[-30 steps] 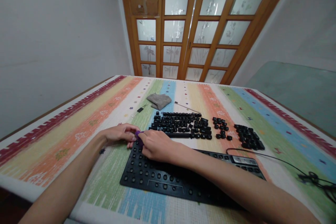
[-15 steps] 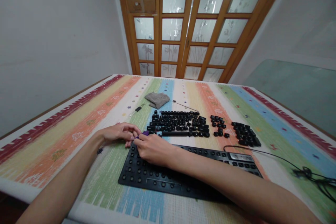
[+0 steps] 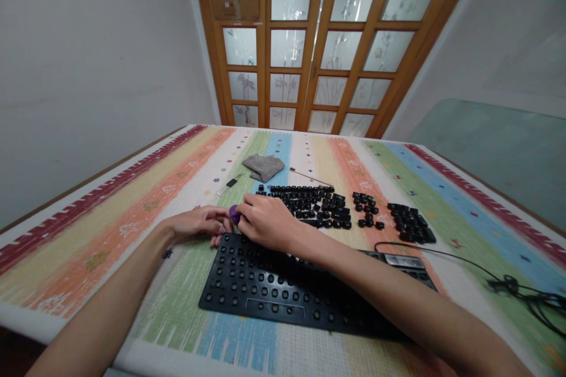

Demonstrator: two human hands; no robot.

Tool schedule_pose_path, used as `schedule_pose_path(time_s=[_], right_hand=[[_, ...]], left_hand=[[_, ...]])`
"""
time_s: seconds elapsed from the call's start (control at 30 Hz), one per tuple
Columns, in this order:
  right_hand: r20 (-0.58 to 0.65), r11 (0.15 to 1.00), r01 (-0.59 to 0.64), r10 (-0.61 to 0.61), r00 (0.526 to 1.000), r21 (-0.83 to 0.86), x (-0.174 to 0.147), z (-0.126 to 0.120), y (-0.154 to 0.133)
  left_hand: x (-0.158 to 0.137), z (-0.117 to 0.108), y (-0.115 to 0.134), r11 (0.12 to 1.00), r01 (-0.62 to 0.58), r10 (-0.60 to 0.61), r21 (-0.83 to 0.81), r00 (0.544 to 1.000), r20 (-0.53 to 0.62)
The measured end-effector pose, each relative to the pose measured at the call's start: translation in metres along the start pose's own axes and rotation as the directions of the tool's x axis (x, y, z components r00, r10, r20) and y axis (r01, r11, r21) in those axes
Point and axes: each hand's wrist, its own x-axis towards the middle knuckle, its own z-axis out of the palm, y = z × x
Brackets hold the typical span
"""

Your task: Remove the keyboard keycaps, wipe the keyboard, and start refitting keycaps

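Keyboard (image 3: pixel 274 293), visible left part stripped; keycaps (image 3: pixel 411 225), still off, grouped beyond it; purple lump (image 3: pixel 234 214), pinched in right hand (image 3: pixel 267 219); left hand (image 3: pixel 202 222), curled by corner, grip unclear.

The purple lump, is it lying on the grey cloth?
No, the purple lump is held in the right hand, while the grey cloth lies apart, farther back on the striped tablecloth.
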Motion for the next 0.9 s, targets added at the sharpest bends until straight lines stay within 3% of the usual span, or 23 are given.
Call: schedule_pose_path(time_s=[0.17, 0.33, 0.73, 0.9], right_hand=[[0.071, 0.994, 0.109, -0.111, 0.991, 0.023, -0.003, 0.023, -0.013], [0.103, 0.991, 0.131, -0.133, 0.986, 0.023, -0.002, 0.039, -0.019], [0.074, 0.989, 0.112, -0.119, 0.990, 0.097, 0.012, 0.043, -0.025], [0.133, 0.996, 0.067, -0.076, 0.988, 0.065, 0.015, 0.037, -0.022]], left_hand=[[0.000, -0.002, -0.004, 0.999, -0.002, 0.002, -0.052, 1.000, 0.000], [0.000, 0.000, -0.002, 0.998, 0.013, -0.014, -0.066, 1.000, -0.008], [0.002, -0.005, -0.007, 0.998, -0.010, 0.011, -0.054, 1.000, 0.024], [0.001, -0.004, -0.006, 0.999, 0.000, 0.001, -0.044, 1.000, 0.012]])
